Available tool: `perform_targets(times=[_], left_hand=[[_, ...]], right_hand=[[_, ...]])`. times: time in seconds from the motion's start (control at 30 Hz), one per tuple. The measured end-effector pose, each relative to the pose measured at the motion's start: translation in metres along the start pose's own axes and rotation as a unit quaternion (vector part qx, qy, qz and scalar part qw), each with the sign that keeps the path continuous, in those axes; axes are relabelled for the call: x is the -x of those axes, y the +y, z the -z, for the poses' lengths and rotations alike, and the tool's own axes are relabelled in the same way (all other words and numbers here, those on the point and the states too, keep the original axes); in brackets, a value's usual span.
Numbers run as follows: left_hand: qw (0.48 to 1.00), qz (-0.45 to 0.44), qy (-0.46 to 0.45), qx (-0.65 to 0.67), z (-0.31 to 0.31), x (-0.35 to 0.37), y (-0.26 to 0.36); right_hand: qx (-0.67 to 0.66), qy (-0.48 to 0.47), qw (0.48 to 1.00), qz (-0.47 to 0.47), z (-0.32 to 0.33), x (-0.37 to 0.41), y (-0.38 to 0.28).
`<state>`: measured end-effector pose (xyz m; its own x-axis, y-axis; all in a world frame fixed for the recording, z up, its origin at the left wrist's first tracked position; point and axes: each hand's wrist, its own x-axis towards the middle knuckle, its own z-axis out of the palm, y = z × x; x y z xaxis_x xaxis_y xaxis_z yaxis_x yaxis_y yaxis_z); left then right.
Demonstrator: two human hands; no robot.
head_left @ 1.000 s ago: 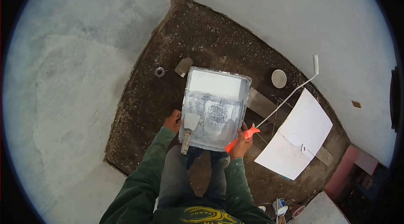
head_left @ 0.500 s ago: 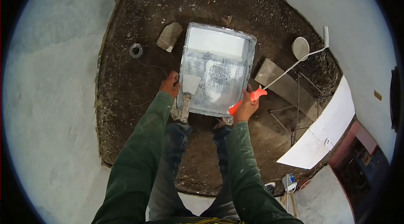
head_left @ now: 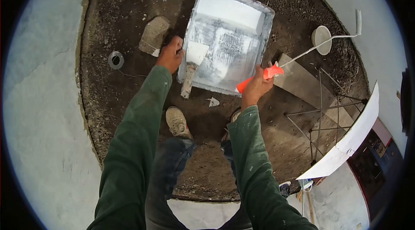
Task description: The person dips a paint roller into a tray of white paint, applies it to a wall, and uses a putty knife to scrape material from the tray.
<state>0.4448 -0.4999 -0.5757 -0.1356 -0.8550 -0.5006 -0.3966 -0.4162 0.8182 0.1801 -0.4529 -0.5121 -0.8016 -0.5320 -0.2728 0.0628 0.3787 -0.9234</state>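
A paint tray holds white paint at its far end, with smeared, ridged paint over the rest. My left hand is closed on the tray's left rim. Beside it, a scraper with a pale wide blade and a worn, paint-crusted handle lies across the near left corner. My right hand is wrapped round the orange handle of a paint roller and rests against the tray's near right side. The roller's thin frame reaches to the right and ends in a narrow white sleeve.
A flat stone and a wire coil lie on the dirt to the left. At the right are a white bowl, a board, and a white-topped table with thin metal legs. Pale walls surround the ground.
The tray has moved farther from my feet and turned slightly clockwise, with both hands and the scraper moving along with it. My shoe and a small pale scrap on the ground now show.
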Motion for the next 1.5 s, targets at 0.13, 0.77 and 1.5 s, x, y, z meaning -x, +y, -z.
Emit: perform_targets(times=[0.13, 0.77, 1.5], left_hand=[[0.999, 0.019, -0.021, -0.022, 0.005, -0.030, 0.001], [0.997, 0.072, -0.014, -0.037, 0.038, -0.044, -0.014], [0.990, -0.001, 0.119, -0.071, 0.066, -0.032, -0.015]], right_hand=[[-0.014, -0.017, 0.999, 0.030, -0.016, -0.008, 0.018], [0.095, 0.010, 0.995, 0.006, -0.027, 0.002, 0.043], [0.041, 0.039, 0.997, -0.054, -0.025, 0.009, 0.054]])
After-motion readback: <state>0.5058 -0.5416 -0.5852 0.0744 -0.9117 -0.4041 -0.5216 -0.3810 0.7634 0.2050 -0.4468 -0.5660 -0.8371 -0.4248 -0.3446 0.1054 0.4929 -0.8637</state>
